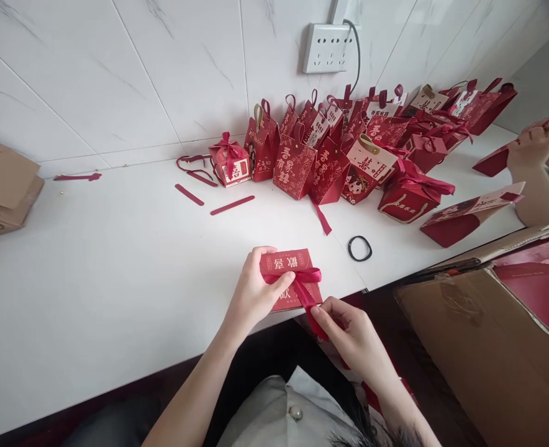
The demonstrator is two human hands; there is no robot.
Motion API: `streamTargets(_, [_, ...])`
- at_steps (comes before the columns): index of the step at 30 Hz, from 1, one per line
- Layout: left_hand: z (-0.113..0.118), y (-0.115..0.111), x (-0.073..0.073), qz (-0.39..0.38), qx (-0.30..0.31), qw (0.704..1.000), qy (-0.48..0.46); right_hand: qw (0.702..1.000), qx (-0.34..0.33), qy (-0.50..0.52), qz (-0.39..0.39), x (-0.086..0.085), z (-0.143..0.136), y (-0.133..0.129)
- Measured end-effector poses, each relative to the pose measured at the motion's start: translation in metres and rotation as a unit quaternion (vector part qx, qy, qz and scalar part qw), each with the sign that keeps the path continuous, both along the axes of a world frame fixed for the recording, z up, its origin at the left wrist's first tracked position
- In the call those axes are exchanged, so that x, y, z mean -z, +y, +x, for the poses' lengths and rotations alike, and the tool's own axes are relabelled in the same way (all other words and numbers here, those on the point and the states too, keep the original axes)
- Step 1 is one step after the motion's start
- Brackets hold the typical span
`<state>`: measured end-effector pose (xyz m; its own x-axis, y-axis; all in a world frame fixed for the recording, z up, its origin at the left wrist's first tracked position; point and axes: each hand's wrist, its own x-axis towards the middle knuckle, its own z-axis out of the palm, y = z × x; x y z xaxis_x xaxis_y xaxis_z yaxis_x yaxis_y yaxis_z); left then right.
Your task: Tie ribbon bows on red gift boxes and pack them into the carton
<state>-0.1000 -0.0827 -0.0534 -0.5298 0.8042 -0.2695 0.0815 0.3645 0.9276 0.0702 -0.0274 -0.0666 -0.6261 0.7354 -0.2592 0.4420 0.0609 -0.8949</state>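
Note:
A red gift box (286, 259) with pale printed characters lies at the table's front edge. A shiny crimson ribbon (308, 297) crosses its top, with a loop sticking out to the right. My left hand (260, 285) grips the box from its left side, its thumb pressing the ribbon at the crossing. Below and to the right, my right hand (349, 326) pinches the ribbon's tail between thumb and fingers, just off the box's front corner. The box's underside is hidden.
Several red gift boxes (294, 164) with handles or bows stand along the wall. Red strips (232, 205) and a black hair tie (359, 248) lie on the white table (116, 279). Cardboard boxes (484, 347) stand right and left (4, 186). Another person's hand (538, 139) is at far right.

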Motion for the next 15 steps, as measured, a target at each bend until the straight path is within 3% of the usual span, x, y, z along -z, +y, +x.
streamTargets(9, [0.008, 0.011, 0.002, -0.002, -0.019, 1.0, 0.015, 0.998, -0.061, 0.025, 0.005, 0.011, 0.015, 0.0])
streamTargets(15, [0.008, 0.011, 0.003, -0.005, -0.01, 1.0, 0.004, 0.987, -0.156, 0.016, 0.028, 0.01, 0.015, 0.005])
